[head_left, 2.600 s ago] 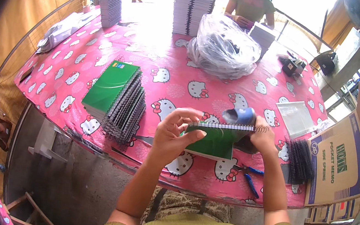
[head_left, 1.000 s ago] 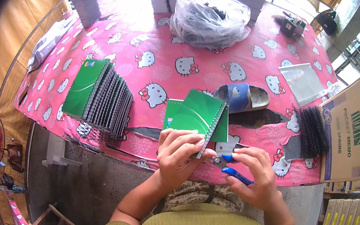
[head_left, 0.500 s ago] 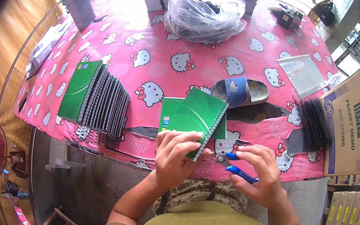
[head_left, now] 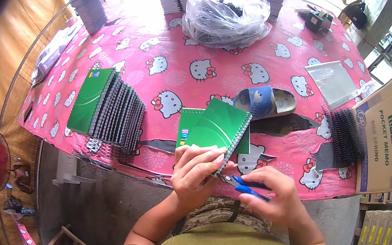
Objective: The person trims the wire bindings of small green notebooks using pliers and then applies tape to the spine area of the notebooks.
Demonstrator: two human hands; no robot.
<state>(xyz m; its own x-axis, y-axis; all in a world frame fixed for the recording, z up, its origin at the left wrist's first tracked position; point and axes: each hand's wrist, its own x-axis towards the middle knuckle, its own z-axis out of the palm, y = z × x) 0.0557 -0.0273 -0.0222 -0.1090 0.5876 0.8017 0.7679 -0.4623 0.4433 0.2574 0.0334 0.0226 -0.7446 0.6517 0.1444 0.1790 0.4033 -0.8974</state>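
Observation:
My left hand (head_left: 197, 171) is closed on a green spiral notebook (head_left: 220, 123), gripping its lower end so the wire coil runs along the right side. Beneath that notebook lies another green notebook (head_left: 190, 116) on the table. In my right hand (head_left: 280, 193) is a pair of pliers with blue handles (head_left: 252, 191). The jaws are at the coil's lower end, close to my left fingertips; whether they bite on the wire is too small to tell. Left of my hands stands a stack of green spiral notebooks (head_left: 118, 113), their coils facing right.
A blue slipper (head_left: 256, 100) lies just beyond the notebooks, by a tear in the pink tablecloth (head_left: 177, 76). Black coils (head_left: 344, 139) lean on a carton (head_left: 391, 136) at right. Farther back are a clear plastic bag (head_left: 223, 22), a clear packet (head_left: 331, 82) and taller notebook stacks (head_left: 90, 8).
The pliers have moved left to the lower end of the notebook's coil, and their handles are closer together. My left hand still holds the notebook. The whole view has shifted slightly.

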